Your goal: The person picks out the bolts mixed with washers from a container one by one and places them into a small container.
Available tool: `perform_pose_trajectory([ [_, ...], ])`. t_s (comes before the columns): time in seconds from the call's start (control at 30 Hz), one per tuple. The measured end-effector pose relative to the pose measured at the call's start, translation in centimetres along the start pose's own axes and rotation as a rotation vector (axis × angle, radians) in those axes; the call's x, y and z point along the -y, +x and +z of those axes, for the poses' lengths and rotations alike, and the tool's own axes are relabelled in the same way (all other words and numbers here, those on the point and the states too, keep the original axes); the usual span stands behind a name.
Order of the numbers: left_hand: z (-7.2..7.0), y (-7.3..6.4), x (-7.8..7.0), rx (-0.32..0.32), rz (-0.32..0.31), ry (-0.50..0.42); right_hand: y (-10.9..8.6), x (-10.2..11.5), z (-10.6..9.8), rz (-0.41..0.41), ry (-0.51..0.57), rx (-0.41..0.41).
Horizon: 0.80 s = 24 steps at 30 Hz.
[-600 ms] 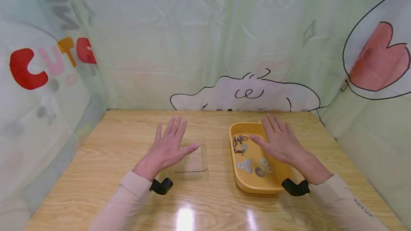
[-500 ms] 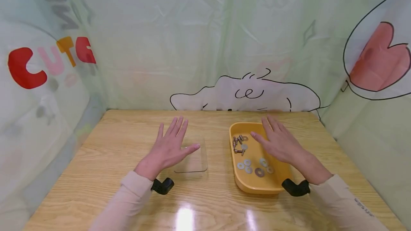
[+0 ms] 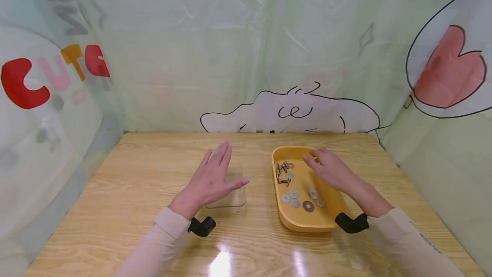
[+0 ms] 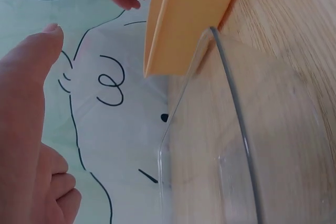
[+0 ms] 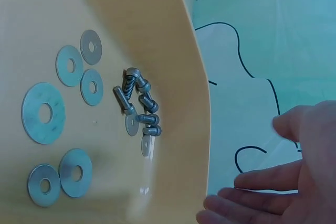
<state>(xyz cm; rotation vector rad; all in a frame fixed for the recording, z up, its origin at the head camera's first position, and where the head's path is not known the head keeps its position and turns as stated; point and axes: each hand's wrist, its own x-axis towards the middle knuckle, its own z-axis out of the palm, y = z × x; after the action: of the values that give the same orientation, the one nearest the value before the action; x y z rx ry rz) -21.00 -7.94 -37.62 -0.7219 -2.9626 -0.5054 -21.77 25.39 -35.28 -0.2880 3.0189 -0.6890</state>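
Observation:
My left hand (image 3: 209, 181) is held over a clear plastic box (image 3: 226, 203), fingers extended and thumb out, with nothing in its grasp. In the left wrist view the transparent walls of that box (image 4: 244, 140) stand below the thumb. Over the far right part of an orange tray (image 3: 307, 228) hovers my right hand (image 3: 336, 172), fingers loosely bent and holding nothing. Several socket-head screws (image 5: 135, 93) lie heaped along one side inside the tray. Flat metal washers (image 5: 44, 113) of different sizes are scattered on its floor, a couple partly under the screws.
A wooden table (image 3: 153, 157) carries both containers, the tray to the right of the clear box. Printed curtains (image 3: 184, 54) enclose the table at the back and both sides. Black wrist cameras (image 3: 202, 226) sit on both wrists.
My left hand has shifted slightly to the right, its fingers closer together. The right hand's fingers have bent from straight to loosely curled over the tray. The view has turned slightly.

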Motion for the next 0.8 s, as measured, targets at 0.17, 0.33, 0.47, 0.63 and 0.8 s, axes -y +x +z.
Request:
perform_pose_trajectory([
  [0.17, 0.6, 0.1, -0.8, 0.007, 0.015, -0.024, 0.4, 0.0, 0.3, -0.028, 0.041, -0.018],
  [0.33, 1.3, 0.4, -1.6, 0.001, 0.042, -0.039, 0.8, 0.1, 0.5, -0.021, 0.109, 0.006],
  [0.47, 1.6, 0.5, -2.3, 0.006, 0.054, -0.049, 0.9, 0.1, 0.8, 0.014, 0.164, 0.047],
  [0.63, 1.7, 0.7, -3.1, 0.031, 0.063, -0.045, 1.1, 0.5, 1.1, 0.036, 0.214, 0.087],
  [0.8, 2.0, 0.8, -3.7, 0.043, 0.069, -0.065, 1.5, 0.9, 1.4, 0.032, 0.235, 0.124],
])
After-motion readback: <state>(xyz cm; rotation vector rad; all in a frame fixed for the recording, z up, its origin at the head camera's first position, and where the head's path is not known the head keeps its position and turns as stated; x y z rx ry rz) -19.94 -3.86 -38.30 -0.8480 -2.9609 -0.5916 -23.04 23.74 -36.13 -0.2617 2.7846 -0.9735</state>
